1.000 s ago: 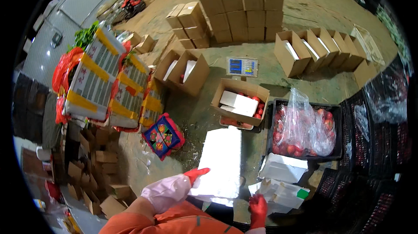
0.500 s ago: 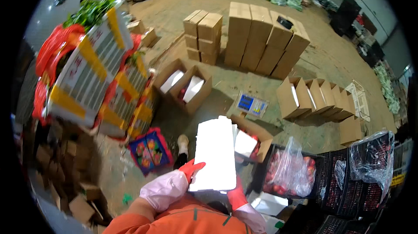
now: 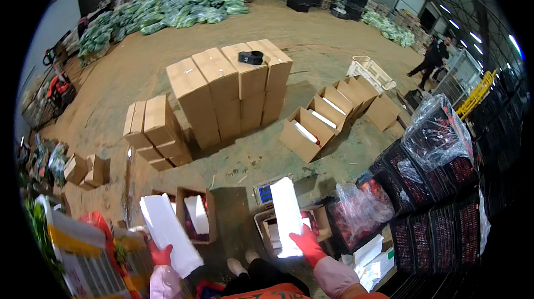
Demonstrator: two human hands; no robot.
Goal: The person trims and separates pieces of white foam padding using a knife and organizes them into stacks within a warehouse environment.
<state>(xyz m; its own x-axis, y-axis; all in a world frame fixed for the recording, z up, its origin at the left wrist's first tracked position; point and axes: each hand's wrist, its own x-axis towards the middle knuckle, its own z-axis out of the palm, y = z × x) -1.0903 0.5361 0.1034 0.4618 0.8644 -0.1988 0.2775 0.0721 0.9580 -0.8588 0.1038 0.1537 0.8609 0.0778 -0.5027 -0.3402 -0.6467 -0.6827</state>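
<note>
Head view, looking down past knees and shoes: each red-gloved hand has its own white foam sheet. Left hand (image 3: 161, 255) grip is closed on the lower edge of the left foam sheet (image 3: 169, 233), which slants up and left over the open carton at the feet (image 3: 193, 216). Right hand (image 3: 307, 245) grip is wrapped round the bottom of the right foam sheet (image 3: 287, 215), held near upright above the other open carton (image 3: 295, 231) and partly covering the blue-faced scale (image 3: 266, 192). Step looks like separating liners mid-air, one per box; nothing seated yet. Next move likely calls for lowering each sheet flat into its carton, edges squared to the walls, without crushing the red fruit that seems to lie underneath. Sheets look thin, rigid, plain white, rectangular, light, easily snapped or caught by a draught. Around: stacked sealed cartons (image 3: 228, 90) on the dirt floor, a row of open empty cartons (image 3: 328, 118) to the right, black crates of red fruit (image 3: 423, 204) under clear plastic just beside the right hand, green produce heaps far back, another person (image 3: 431, 60) well apart.
</note>
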